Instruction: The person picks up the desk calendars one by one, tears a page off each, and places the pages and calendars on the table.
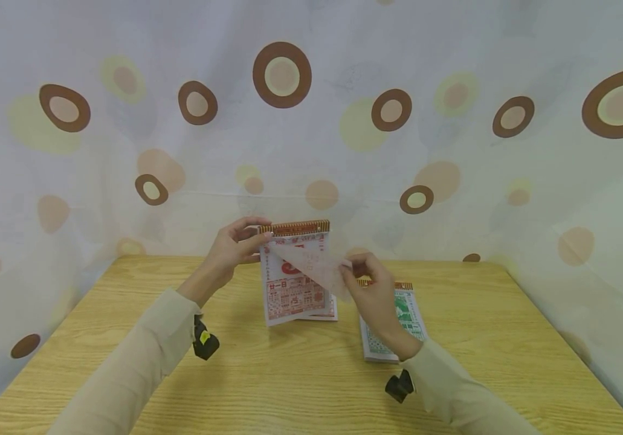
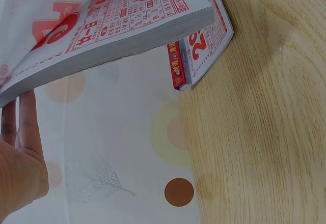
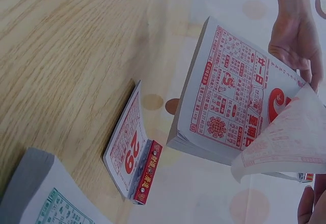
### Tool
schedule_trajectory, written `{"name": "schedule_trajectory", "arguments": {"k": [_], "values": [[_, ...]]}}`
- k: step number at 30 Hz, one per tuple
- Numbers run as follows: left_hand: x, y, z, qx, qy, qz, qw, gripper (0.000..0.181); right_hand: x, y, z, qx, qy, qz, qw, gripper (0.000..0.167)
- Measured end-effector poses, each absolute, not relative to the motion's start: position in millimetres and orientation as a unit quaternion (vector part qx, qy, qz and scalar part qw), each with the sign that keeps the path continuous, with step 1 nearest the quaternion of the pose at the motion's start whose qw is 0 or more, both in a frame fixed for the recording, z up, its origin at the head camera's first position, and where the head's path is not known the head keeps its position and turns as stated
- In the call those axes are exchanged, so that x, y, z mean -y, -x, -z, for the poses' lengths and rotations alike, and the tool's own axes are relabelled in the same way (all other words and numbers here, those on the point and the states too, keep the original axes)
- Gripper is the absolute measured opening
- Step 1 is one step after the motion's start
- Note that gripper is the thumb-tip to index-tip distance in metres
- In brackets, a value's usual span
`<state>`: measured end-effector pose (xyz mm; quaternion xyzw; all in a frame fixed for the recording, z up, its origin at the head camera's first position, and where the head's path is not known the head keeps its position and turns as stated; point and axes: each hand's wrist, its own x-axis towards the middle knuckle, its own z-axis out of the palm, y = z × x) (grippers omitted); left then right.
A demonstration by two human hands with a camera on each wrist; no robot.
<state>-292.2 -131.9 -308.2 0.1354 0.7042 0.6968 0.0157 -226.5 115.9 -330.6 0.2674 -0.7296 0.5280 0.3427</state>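
Observation:
My left hand (image 1: 224,251) grips the upper left edge of a thick tear-off calendar (image 1: 292,297) with red print and a brown-and-gold top strip. It is held up above the table, tilted. My right hand (image 1: 374,295) pinches a corner of its thin top sheet (image 1: 319,264), which is folded back diagonally over the page below. In the right wrist view the lifted sheet (image 3: 285,137) curls away from the pad, and the right fingertips are mostly hidden. The left wrist view shows the fingers (image 2: 29,124) behind the pad.
A thinner red-printed calendar (image 3: 126,150) with a red top strip lies on the wooden table (image 1: 235,374), partly hidden behind the held one. A green-printed calendar pad (image 1: 410,317) lies beneath my right hand. A patterned white curtain (image 1: 322,151) hangs behind the table.

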Motion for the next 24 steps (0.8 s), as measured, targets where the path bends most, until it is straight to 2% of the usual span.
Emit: {"name": "schedule_trajectory", "arguments": {"k": [5,24], "values": [[131.8,292.9,308.9,-0.703,-0.132,-0.698,0.016,0.027,-116.6,227.9,332.3,0.727,-0.257,-0.547,0.326,0.008],[134.9,291.6,309.9,-0.713,-0.135,-0.687,0.017,0.028,-119.3,228.1,329.2,0.733,-0.19,-0.605,0.245,0.005]]}}
